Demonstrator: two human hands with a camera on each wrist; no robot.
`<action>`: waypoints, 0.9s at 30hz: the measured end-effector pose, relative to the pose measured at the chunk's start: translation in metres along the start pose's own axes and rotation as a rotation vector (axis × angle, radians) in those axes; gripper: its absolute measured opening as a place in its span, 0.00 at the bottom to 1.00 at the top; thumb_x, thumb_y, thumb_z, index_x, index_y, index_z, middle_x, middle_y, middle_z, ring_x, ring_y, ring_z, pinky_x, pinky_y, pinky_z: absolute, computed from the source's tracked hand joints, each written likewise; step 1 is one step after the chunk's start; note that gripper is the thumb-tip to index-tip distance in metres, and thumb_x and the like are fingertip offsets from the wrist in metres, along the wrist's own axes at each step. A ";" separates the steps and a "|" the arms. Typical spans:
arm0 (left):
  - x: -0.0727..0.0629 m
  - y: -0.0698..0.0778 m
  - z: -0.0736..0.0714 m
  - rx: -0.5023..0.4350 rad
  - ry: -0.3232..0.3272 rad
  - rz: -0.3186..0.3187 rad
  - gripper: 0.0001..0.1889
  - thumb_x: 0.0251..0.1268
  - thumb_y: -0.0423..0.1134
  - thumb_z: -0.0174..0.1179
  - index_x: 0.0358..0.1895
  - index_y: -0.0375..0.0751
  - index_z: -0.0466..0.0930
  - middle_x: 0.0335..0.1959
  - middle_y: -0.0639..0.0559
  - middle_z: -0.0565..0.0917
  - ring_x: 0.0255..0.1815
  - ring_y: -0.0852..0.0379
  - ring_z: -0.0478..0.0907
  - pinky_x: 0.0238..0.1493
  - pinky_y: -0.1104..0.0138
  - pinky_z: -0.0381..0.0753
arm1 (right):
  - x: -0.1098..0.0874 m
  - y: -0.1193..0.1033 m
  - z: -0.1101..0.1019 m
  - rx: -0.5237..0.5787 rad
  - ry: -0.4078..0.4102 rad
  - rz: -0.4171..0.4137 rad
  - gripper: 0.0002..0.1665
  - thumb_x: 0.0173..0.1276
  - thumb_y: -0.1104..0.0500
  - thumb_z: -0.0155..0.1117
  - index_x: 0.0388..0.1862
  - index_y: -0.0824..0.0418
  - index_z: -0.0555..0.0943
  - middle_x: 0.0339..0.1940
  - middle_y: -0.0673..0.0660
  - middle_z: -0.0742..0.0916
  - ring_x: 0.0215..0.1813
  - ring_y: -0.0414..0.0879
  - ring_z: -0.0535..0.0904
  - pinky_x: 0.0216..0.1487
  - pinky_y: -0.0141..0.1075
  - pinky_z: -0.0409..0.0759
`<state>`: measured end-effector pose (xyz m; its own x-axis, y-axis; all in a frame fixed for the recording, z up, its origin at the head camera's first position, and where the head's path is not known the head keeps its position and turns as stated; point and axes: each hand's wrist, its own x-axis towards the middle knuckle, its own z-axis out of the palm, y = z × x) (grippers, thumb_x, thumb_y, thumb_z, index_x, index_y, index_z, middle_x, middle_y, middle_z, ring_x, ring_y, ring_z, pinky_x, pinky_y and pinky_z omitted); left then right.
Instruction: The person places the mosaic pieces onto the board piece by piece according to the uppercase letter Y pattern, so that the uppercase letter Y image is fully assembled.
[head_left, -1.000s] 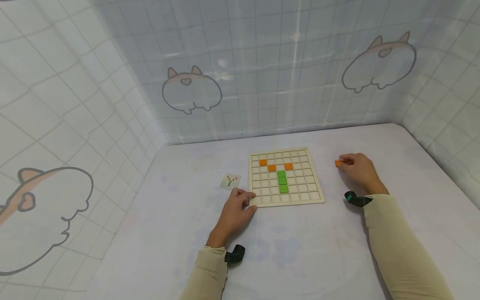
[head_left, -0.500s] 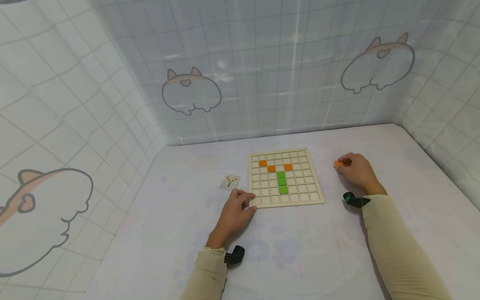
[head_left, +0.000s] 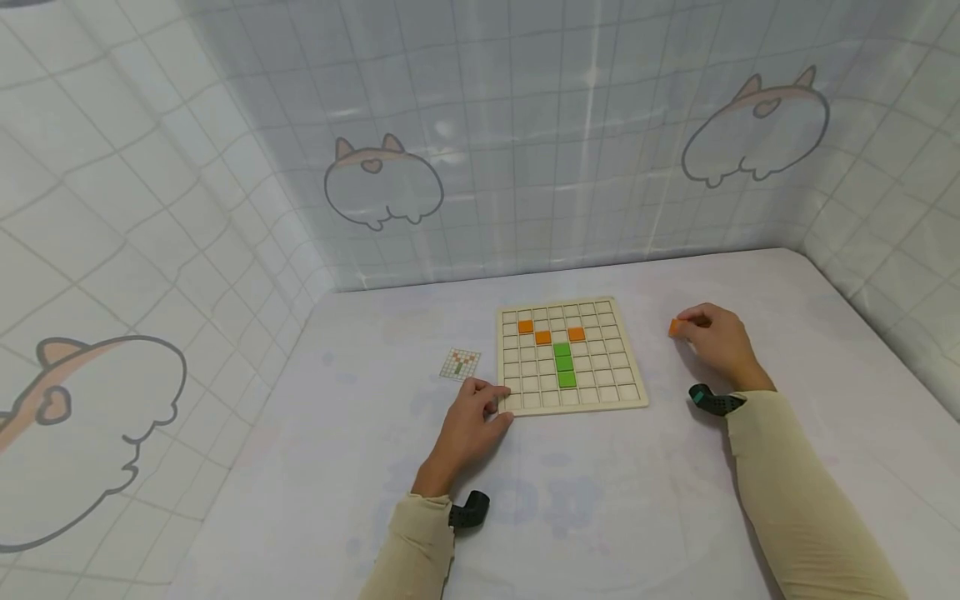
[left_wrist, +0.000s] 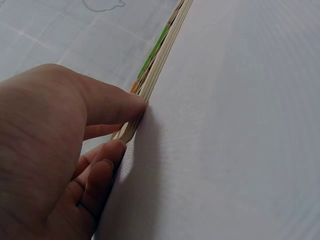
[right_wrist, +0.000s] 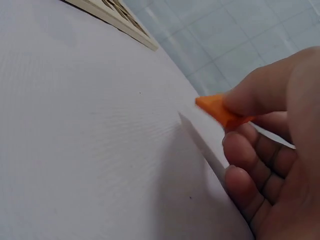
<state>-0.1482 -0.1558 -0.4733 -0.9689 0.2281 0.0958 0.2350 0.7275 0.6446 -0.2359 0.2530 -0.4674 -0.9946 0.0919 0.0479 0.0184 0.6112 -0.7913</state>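
Note:
A wooden grid board [head_left: 525, 375] lies flat on the table. Three orange square tiles [head_left: 543, 337] and three green ones [head_left: 564, 364] sit in its cells, the green in a column. My left hand [head_left: 468, 425] holds the board's near left corner, thumb against the front edge, as the left wrist view shows at the board's edge [left_wrist: 162, 55]. To the right of the board, my right hand [head_left: 716, 343] pinches an orange tile [right_wrist: 212, 106] between thumb and fingers, tilted and raised off the table. The hand hides part of that tile.
Left of the board lies a small pattern card [head_left: 460, 364] with orange and green squares on a grid. A pale cloth covers the table [head_left: 570, 500]. Tile-patterned curtains [head_left: 525, 150] with cartoon drawings stand behind and at both sides.
The orange tile in my right hand has turned from lying nearly flat to a steeper tilt, while the hand stays right of the board. My left hand keeps its place at the corner.

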 end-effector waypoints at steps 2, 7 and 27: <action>0.000 0.000 0.000 0.000 -0.001 -0.001 0.19 0.65 0.39 0.66 0.59 0.44 0.83 0.44 0.53 0.69 0.39 0.57 0.69 0.42 0.62 0.69 | 0.000 0.000 0.001 0.027 0.014 0.007 0.21 0.77 0.53 0.54 0.57 0.68 0.78 0.53 0.67 0.81 0.52 0.58 0.76 0.46 0.43 0.73; 0.000 0.000 0.000 -0.002 -0.003 -0.003 0.19 0.65 0.39 0.66 0.59 0.45 0.83 0.44 0.53 0.69 0.39 0.56 0.69 0.42 0.62 0.69 | 0.000 0.000 0.001 0.057 0.039 0.009 0.22 0.77 0.53 0.54 0.59 0.67 0.78 0.53 0.66 0.81 0.49 0.55 0.76 0.41 0.36 0.74; 0.000 0.002 -0.001 -0.002 0.008 -0.001 0.18 0.64 0.38 0.67 0.58 0.44 0.83 0.43 0.52 0.70 0.38 0.57 0.69 0.41 0.62 0.69 | 0.002 -0.012 0.013 0.268 0.042 0.074 0.22 0.78 0.56 0.55 0.63 0.68 0.77 0.55 0.66 0.81 0.40 0.42 0.82 0.38 0.26 0.79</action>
<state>-0.1481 -0.1550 -0.4719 -0.9698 0.2222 0.1007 0.2336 0.7267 0.6461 -0.2394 0.2360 -0.4661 -0.9863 0.1648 0.0050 0.0576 0.3726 -0.9262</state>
